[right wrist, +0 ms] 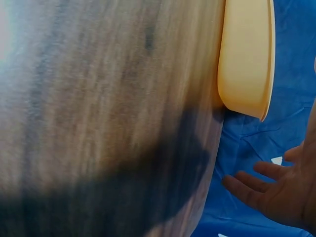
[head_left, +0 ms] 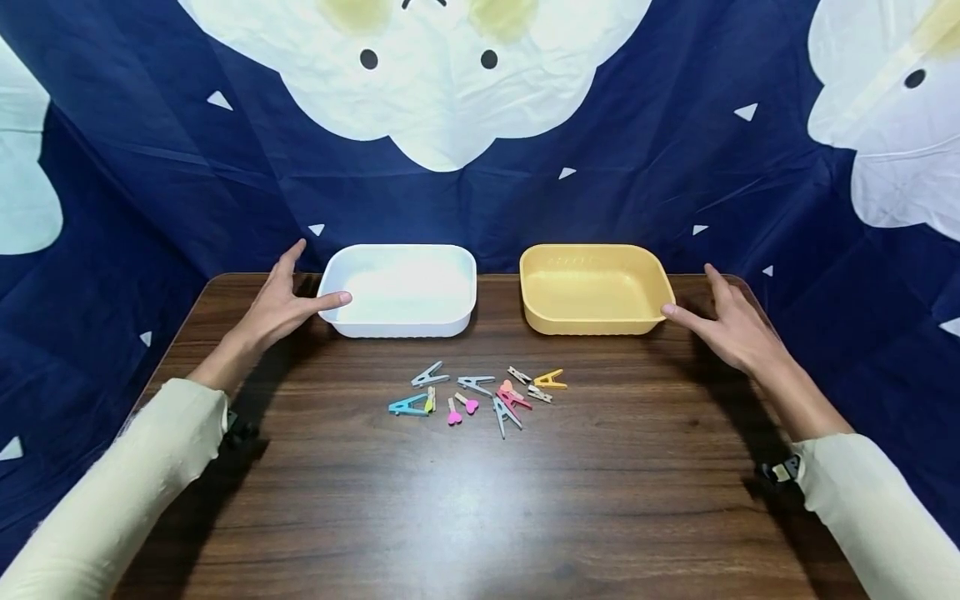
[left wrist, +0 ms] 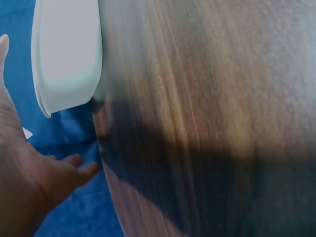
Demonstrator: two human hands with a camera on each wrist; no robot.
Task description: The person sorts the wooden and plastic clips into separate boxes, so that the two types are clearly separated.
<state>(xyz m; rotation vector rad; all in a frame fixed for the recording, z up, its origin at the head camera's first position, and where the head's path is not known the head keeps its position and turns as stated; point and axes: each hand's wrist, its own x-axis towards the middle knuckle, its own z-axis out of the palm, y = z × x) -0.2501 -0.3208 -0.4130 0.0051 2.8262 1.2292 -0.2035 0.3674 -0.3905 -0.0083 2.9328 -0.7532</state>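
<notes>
My left hand [head_left: 277,312] is spread beside the white basin [head_left: 397,327], its thumb overlapping the basin's left rim in the head view. In the left wrist view that hand [left wrist: 34,173] is apart from the white basin's end. On the other side, my right hand [head_left: 735,329] is spread by the yellow basin [head_left: 592,325], with the thumb tip right at its right corner. The right wrist view shows those fingers [right wrist: 252,185] loosely extended, holding nothing. Several clothespins lie in front of the basins, among them a blue clothespin [head_left: 408,406], a yellow clothespin [head_left: 551,380] and a pink heart clothespin [head_left: 454,414].
Both basins stand at the far edge of the brown wooden table [head_left: 337,500]. A dark blue cloth [head_left: 247,192] with white cartoon shapes hangs behind and along the sides. A grey clothespin [head_left: 506,417] lies nearest the table's front among the small pile.
</notes>
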